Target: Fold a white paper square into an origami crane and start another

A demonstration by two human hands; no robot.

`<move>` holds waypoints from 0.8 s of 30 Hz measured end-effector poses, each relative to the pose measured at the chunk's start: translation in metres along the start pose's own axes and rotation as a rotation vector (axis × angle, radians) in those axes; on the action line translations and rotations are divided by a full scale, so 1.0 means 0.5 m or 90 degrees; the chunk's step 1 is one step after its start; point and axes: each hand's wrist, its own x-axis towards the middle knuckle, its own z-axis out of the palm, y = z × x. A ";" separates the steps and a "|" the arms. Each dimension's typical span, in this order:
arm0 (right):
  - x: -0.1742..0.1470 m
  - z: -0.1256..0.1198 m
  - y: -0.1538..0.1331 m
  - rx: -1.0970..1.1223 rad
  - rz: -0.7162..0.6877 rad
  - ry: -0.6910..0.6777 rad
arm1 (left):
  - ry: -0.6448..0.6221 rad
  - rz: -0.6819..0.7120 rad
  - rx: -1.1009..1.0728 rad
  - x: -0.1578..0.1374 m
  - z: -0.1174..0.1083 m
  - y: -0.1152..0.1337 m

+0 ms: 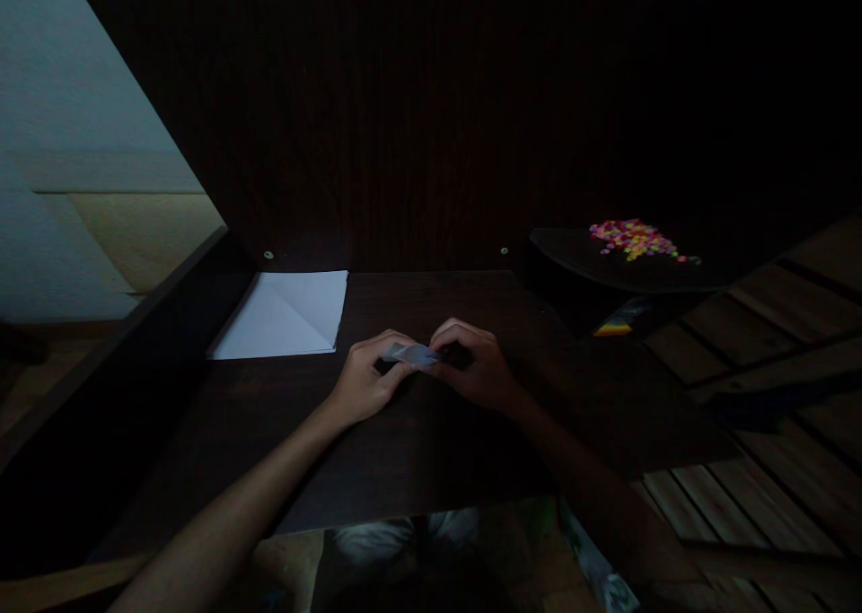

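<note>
Paper [413, 354], pale and folded small, is held between the two hands above the middle of the dark desk [269, 442]. The left hand [367, 378] pinches its left end between thumb and fingers, and the right hand [479, 367] grips the other end in the same way, the fingers of both curled inward; the shadow around the right hand hides just how its fingertips meet the fold. Whether the piece also touches the desktop cannot be told. To the left and farther back, near the tall back board [404, 128], lies a stack of white sheets [283, 319], the top one marked by crease lines. On the right, a rounded shelf [572, 252] sits a little above the desktop, bearing a heap of tiny bright pieces [633, 238] in pink, yellow, orange and red. Just under that shelf shows something with an orange and yellow edge [612, 330], too dim to name. Wooden slats [734, 505] stretch beyond the desk at the right, and the person's knees [377, 539] show below its front edge.
</note>
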 end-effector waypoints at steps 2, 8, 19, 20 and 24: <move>-0.002 0.002 -0.001 0.019 0.046 0.011 | -0.002 -0.070 -0.051 0.001 0.003 0.001; -0.002 0.013 0.006 0.217 0.226 0.014 | -0.049 -0.232 -0.284 0.005 0.007 0.006; 0.004 0.031 0.018 0.326 0.299 0.085 | -0.022 -0.293 -0.276 0.009 0.009 0.009; 0.004 0.032 0.019 0.333 0.303 0.093 | -0.023 -0.298 -0.274 0.010 0.010 0.010; 0.008 0.030 0.024 0.376 0.390 0.076 | -0.037 -0.320 -0.295 0.010 0.008 0.012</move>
